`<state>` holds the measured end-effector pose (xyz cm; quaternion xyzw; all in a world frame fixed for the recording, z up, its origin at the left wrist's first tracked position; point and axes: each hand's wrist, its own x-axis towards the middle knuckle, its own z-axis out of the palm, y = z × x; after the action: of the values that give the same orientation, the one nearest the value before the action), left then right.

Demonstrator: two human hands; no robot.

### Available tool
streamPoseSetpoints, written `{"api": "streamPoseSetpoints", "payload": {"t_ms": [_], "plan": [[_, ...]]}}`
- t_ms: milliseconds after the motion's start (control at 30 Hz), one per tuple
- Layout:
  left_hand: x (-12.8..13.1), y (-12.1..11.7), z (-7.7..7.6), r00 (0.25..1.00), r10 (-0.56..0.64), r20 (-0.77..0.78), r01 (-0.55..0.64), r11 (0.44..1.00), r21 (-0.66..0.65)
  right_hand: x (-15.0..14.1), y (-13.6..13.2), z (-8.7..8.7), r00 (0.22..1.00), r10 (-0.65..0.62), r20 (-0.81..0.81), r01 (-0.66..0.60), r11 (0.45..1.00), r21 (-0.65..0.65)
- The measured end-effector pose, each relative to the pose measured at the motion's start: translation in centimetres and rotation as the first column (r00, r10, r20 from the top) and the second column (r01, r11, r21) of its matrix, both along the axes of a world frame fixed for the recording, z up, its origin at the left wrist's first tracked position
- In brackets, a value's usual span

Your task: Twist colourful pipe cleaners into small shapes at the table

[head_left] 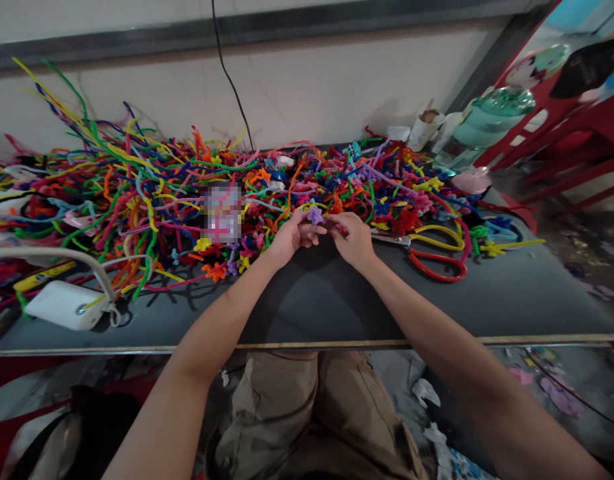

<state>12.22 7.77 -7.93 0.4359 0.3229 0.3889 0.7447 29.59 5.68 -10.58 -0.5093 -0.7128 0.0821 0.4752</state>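
Observation:
A small purple pipe-cleaner flower (315,215) sits at the fingertips of my left hand (293,239), which is closed around it in a pinch above the table. Close by on the right, my right hand (354,238) has its thumb and fingertips pressed together beside the flower. What lies between those fingertips is too small to make out. Just right of that hand lie scissors with yellow and red handles (437,239), their blades partly hidden behind it. Behind both hands spreads a tangled heap of colourful pipe cleaners (137,173), with many finished flowers among them.
A white power bank (67,305) with a cable and a yellow cutter knife (45,275) lie at left. At the back right stand a green-topped clear bottle (491,130) and a paper cup (425,128). The dark table's front edge (327,345) runs above my lap.

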Motion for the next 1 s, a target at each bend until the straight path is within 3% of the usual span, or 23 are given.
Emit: {"api": "streamPoseSetpoints", "payload": {"t_ms": [100,233,467,767,1000], "plan": [[0.3,-0.1,-0.6,0.987,0.133,-0.093,-0.113,0.974,0.197,0.0,0.0,0.2,0.998,-0.052,-0.047,0.054,0.998,0.024],[0.2,-0.1,-1.1,0.97,0.149,-0.191,-0.082,0.944,0.321,0.0,-0.1,0.2,0.998,-0.037,-0.044,0.038,0.999,0.029],[0.2,0.3,-1.6,0.936,0.187,-0.3,-0.066,0.926,0.371,0.0,-0.1,0.2,0.998,-0.04,-0.056,0.039,0.999,-0.024],[0.3,0.0,-1.3,0.956,0.19,-0.222,-0.091,0.916,0.391,-0.4,-0.2,0.3,0.998,0.054,-0.022,-0.054,0.998,0.022],[0.3,-0.1,-1.1,0.967,0.202,-0.158,-0.131,0.917,0.376,-0.2,-0.2,0.1,0.998,0.053,0.017,-0.054,0.998,0.024]]}}
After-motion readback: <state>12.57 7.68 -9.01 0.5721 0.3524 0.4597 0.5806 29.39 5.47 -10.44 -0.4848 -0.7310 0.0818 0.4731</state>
